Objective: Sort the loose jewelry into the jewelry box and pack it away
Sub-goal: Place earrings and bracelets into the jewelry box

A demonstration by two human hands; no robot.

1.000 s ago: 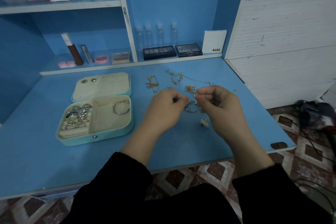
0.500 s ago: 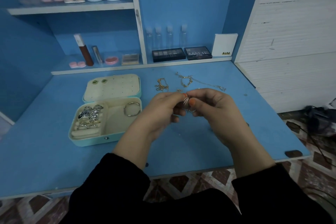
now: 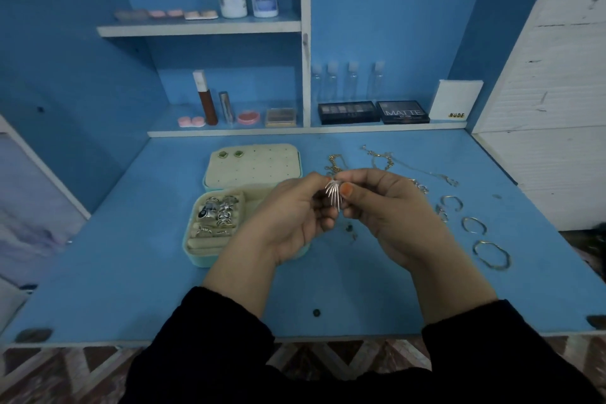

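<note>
Left hand (image 3: 288,216) and right hand (image 3: 387,207) meet above the desk, fingertips pinching.

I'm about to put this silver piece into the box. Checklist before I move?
1. Grip on silver piece: ok, left hand and right hand both pinch it.
2. Box open: ok, lid lies flat.
3. Free holes in lid: ok, only two studs there.
4. Right compartment free: cannot tell, left hand covers it.
5. Table sorted: not ok, chains and bangles lie loose.
</note>
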